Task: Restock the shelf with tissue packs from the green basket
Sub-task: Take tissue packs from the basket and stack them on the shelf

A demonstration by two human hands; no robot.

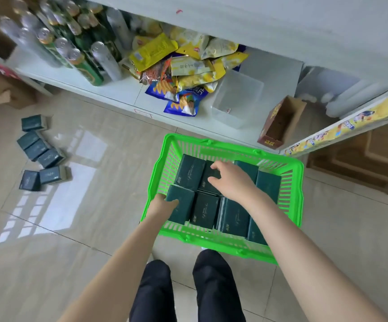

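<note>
A bright green basket (291,203) stands on the tiled floor in front of the white shelf (123,91). It holds several dark green tissue packs (205,210). My left hand (163,202) grips the front-left pack (180,206) at its left edge, fingers curled around it. My right hand (229,180) reaches into the middle of the basket, fingers closing over a pack (208,182) in the back row. A clear plastic bin (237,98) stands empty on the shelf just behind the basket.
Several more tissue packs (41,152) lie scattered on the floor at the left. The shelf carries tall cans (81,56), a heap of snack bags (183,66) and an open brown carton (281,122). My legs (183,289) are below the basket.
</note>
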